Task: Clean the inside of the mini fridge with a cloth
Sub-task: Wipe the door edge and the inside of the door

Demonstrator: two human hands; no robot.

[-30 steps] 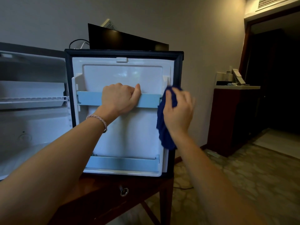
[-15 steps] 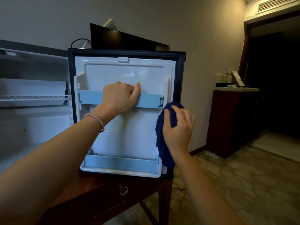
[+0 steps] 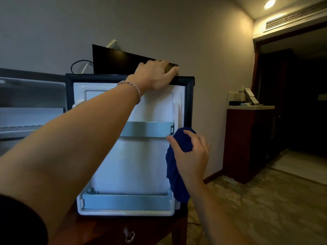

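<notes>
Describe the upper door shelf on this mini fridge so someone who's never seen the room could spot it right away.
Find the open fridge door, white inside with a dark rubber seal around it. About halfway down its inner face runs the upper door shelf, a pale blue horizontal rail. The lower door shelf is the same colour but sits at the door's bottom edge, while the upper one sits beside the blue cloth.
</notes>
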